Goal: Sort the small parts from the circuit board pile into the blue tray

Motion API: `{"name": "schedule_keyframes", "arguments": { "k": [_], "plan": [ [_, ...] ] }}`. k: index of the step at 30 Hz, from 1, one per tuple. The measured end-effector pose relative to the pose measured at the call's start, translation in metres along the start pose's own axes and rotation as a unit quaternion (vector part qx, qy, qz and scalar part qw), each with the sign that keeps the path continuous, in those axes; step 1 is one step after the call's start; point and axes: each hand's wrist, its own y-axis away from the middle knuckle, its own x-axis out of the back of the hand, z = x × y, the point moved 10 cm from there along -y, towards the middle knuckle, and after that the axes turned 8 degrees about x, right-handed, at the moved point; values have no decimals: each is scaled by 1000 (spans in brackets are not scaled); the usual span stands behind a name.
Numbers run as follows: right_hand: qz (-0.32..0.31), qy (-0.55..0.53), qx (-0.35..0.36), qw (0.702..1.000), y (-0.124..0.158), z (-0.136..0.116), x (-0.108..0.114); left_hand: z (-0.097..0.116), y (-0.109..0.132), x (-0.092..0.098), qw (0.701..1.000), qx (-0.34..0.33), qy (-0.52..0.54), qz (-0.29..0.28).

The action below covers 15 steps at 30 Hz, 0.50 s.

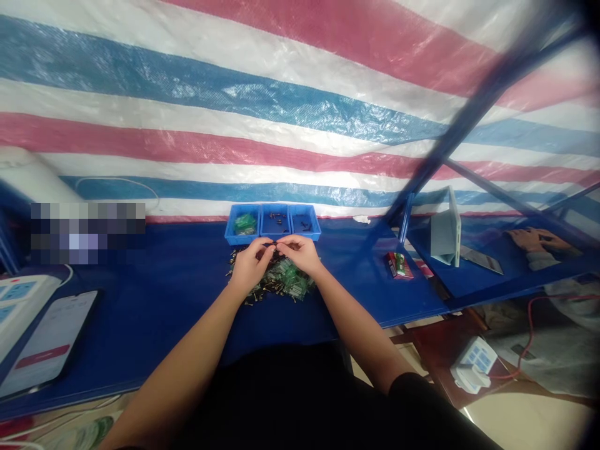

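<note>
In the middle of the frame, a small dark piece point(275, 243), its form too small to be told, is pinched between the closed fingertips of the left hand point(249, 265) and right hand point(302, 252). Beneath them small metal parts point(254, 296) and green plastic pieces point(291, 279) are heaped; just above, three blue bins point(241, 240) are lined up.

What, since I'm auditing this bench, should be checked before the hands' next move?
1. Left hand and right hand close together: ok.
2. Grip on a small item between the fingers: cannot tell, too small.
3. Pile separated by kind: not ok, green pieces and brass-coloured parts lie together.
4. Left bin holding green contents: ok.
5. Middle bin and right bin holding small dark parts: ok.
6. Nearer phone away from the pile: ok.
</note>
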Motion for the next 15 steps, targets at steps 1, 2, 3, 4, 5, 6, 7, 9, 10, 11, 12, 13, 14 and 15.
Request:
{"name": "schedule_keyframes", "arguments": {
  "k": [1, 2, 3, 4, 5, 6, 7, 9, 10, 11, 12, 13, 14, 15],
  "plan": [
    [-1, 3, -1, 1000, 0, 1, 0, 0, 0, 1, 1000, -3, 2, 6],
    [-2, 5, -2, 1000, 0, 1, 0, -1, 0, 1, 1000, -7, 2, 13],
    [-4, 6, -3, 1000, 0, 2, 0, 0, 0, 2, 1000, -12, 0, 19],
    [-6, 6, -2, 1000, 0, 2, -1, 0, 0, 3, 1000, -15, -2, 23],
    [-7, 5, -2, 1000, 0, 2, -1, 0, 0, 3, 1000, -17, -3, 25],
    [-7, 6, 0, 1000, 0, 1, -1, 0, 0, 3, 1000, -19, -5, 23],
    [-6, 9, 1, 1000, 1, 1, -1, 1, 0, 2, 1000, -20, -7, 19],
    [-5, 19, 4, 1000, 1, 0, -1, 2, 0, 1, 1000, -20, -10, 11],
    [-5, 22, 5, 1000, 1, -1, -1, 2, 0, 1, 1000, -18, -9, 9],
    [-4, 26, 6, 1000, 1, -1, -1, 1, 0, 1, 1000, -15, -6, 8],
    [-2, 28, 7, 1000, 1, -1, 0, 1, 0, 1, 1000, -11, 0, 8],
    [0, 30, 7, 1000, 1, -2, 1, 0, 0, 1, 1000, -7, 7, 7],
    [2, 32, 7, 999, 0, -1, 1, -1, 0, 0, 1000, -4, 12, 7],
    [4, 35, 6, 999, 0, -1, 1, -2, 0, 0, 1000, -4, 15, 8]
  ]
}}
